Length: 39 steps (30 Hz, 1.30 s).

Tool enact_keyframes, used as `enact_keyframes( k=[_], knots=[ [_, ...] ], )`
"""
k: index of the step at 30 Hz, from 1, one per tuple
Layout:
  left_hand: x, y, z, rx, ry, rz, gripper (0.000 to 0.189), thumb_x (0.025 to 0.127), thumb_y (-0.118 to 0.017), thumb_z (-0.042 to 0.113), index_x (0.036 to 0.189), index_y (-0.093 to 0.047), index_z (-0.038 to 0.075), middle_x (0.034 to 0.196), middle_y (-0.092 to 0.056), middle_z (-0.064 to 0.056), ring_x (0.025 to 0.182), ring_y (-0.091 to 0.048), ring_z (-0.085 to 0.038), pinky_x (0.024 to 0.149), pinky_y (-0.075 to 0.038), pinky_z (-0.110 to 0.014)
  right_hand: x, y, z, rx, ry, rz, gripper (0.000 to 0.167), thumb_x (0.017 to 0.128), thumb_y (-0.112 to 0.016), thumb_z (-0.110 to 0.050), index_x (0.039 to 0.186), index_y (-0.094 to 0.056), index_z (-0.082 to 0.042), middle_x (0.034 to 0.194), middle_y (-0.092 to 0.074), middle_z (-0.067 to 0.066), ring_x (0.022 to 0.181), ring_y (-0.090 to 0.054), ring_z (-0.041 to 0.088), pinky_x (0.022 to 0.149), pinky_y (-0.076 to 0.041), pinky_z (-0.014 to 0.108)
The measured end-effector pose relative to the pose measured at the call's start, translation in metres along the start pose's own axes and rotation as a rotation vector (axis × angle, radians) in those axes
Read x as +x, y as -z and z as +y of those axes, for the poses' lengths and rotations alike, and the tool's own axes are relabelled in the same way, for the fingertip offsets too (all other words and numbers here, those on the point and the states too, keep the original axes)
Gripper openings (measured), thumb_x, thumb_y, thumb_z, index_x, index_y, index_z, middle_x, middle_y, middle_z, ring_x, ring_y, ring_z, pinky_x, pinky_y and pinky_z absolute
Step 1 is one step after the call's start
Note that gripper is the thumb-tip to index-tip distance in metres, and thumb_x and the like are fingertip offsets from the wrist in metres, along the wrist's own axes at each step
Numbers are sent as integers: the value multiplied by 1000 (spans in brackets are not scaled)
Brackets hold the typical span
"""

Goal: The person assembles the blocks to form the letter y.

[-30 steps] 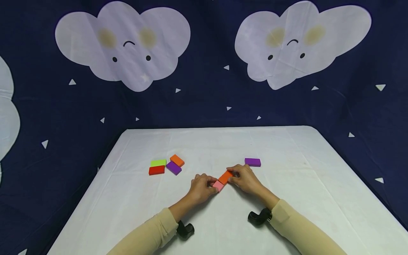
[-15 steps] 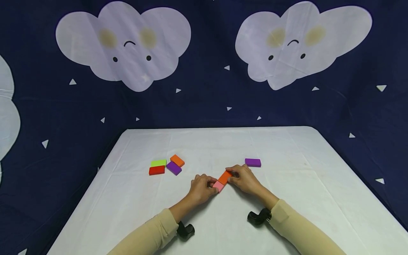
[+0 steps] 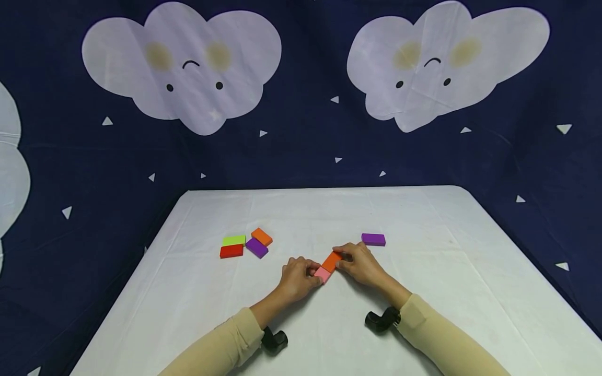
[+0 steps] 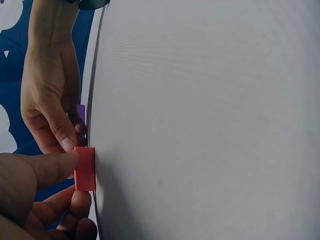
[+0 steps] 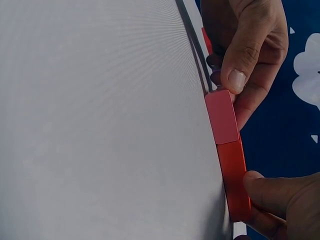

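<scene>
A pink block (image 3: 322, 274) and an orange block (image 3: 332, 261) lie end to end on the white table, forming one slanted row. My left hand (image 3: 298, 279) pinches the pink block between thumb and fingers at the near end. At the far end my right hand (image 3: 359, 263) grips the orange block by its sides. In the right wrist view the pink block (image 5: 222, 117) meets the orange block (image 5: 233, 181) with no gap, and the right thumb presses the orange one's side. The left wrist view shows the pink block's end face (image 4: 85, 169) under the left thumb.
To the left lie a green block (image 3: 234, 240), a red block (image 3: 231, 251), a second orange block (image 3: 261, 236) and a purple block (image 3: 256, 248), grouped closely. Another purple block (image 3: 373, 239) sits just beyond the right hand. A dark cloud-printed cloth (image 3: 301, 104) hangs behind the white table (image 3: 423, 219).
Over the last second the right hand and orange block have shifted very slightly left. The left hand stays in place on the pink block.
</scene>
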<state>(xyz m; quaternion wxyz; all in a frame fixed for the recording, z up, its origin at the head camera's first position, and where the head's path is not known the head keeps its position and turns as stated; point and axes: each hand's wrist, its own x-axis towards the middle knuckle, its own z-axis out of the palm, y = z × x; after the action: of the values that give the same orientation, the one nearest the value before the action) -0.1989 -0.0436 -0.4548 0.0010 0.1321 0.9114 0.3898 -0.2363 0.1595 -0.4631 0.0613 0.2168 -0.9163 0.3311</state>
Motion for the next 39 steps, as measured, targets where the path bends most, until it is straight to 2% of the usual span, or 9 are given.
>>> enact_keyframes(
  k=[16,21,31,39],
  knots=[
    [-1,0,0,-2,-4,-3,27,75,-76,17,99,-72,6,78,-57,-1,78,-40,-13,73,-24,-29,-2,1,-1,10,-17,-5,38,78,-73,-12,115,-67,-7,109,-71,9,85,-48,18,77,-34,30],
    [0,4,1,9,-26,25,31,74,-75,17,103,-71,7,80,-58,-4,79,-41,-14,74,-26,-29,-3,3,-1,4,-34,-2,39,78,-73,-13,116,-67,-8,110,-70,9,88,-50,18,79,-36,32],
    [2,9,-3,-21,-78,37,36,76,-74,15,111,-69,9,97,-65,-6,88,-44,-16,80,-32,-32,-3,14,-1,22,-81,30,38,81,-72,-23,117,-67,-9,112,-69,7,94,-54,23,79,-42,34],
    [6,12,-3,-77,-97,-16,39,78,-73,14,116,-67,11,114,-65,-4,101,-45,-20,86,-35,-34,-3,23,1,30,-104,64,39,84,-70,-24,120,-65,-11,116,-68,6,101,-58,26,84,-46,42]
  ],
)
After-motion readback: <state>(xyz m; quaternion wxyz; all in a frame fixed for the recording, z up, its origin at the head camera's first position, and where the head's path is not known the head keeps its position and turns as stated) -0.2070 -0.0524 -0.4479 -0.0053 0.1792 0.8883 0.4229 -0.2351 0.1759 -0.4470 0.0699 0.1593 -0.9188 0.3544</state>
